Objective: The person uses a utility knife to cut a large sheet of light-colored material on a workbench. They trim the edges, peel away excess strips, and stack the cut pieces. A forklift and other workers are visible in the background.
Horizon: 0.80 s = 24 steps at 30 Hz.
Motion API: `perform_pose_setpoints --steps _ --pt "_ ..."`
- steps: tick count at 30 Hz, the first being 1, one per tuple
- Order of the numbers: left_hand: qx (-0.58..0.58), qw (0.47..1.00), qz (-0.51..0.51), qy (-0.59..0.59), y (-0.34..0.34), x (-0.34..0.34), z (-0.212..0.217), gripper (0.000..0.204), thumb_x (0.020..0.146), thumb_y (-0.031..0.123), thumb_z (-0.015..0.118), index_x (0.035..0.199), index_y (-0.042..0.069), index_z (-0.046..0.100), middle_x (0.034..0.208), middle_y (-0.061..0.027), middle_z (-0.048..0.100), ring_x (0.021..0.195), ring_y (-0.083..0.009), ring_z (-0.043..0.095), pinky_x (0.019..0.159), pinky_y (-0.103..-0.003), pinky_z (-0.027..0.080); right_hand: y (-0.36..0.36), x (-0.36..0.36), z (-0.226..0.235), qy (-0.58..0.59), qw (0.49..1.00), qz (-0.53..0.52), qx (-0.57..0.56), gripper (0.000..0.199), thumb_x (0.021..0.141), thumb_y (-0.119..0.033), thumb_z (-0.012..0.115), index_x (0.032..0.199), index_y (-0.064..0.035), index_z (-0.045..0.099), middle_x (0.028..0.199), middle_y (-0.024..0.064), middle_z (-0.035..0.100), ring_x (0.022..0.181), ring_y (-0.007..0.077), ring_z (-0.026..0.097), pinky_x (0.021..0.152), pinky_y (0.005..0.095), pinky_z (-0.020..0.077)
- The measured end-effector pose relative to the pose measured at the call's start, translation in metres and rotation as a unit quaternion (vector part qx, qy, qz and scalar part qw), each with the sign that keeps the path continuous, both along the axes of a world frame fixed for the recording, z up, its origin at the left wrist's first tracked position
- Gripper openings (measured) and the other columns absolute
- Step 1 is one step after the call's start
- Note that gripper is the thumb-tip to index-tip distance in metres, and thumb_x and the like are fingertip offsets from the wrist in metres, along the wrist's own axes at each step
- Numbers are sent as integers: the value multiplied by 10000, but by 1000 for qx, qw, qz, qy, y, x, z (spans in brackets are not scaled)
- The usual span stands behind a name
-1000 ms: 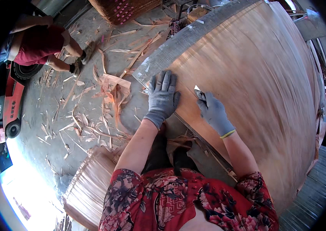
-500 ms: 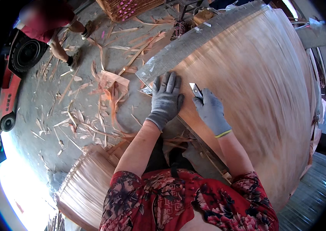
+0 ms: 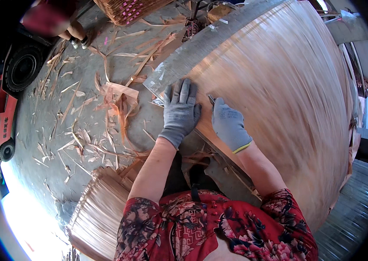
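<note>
flattening your left hand (image 3: 179,111) at the edge of likely fragile veneer (image 3: 275,82), you grip the utility knife (image 3: 211,99) in your right hand (image 3: 228,125).

Scraps (image 3: 125,90) on flr (image 3: 144,116), L of veneer sheet (image 3: 275,87).

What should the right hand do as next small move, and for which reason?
Perhaps shift the right hand slightly rightward before any cut: the knife it grips points forward and slightly left, its tip close to the left hand, which lies flat over the edge of the wooden sheet.
</note>
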<state>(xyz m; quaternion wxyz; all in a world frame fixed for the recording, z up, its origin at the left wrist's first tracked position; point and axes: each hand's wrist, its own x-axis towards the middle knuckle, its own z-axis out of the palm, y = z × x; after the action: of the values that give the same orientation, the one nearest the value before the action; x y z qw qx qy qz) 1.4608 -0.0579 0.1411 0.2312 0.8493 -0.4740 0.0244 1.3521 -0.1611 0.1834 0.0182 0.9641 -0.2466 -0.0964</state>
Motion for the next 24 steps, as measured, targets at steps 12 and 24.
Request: perform_pose_setpoints --steps 12,24 --pt "11 999 -15 -46 -1 1 -8 580 806 332 471 1296 46 357 1359 -156 298 1262 -331 271 1045 -501 145 -6 -40 8 26 999 -26 -3 148 729 -81 541 828 -87 432 621 87 594 496 220 611 321 348 395" --pt "31 989 -100 -101 -18 -50 1 723 821 345 500 1346 -34 177 1405 -195 212 1308 -393 131 1064 -484 67 -2 -99 7 -1 994 -62 -86 105 750 -119 531 799 -131 439 533 -6 491 433 128 557 305 284 354"
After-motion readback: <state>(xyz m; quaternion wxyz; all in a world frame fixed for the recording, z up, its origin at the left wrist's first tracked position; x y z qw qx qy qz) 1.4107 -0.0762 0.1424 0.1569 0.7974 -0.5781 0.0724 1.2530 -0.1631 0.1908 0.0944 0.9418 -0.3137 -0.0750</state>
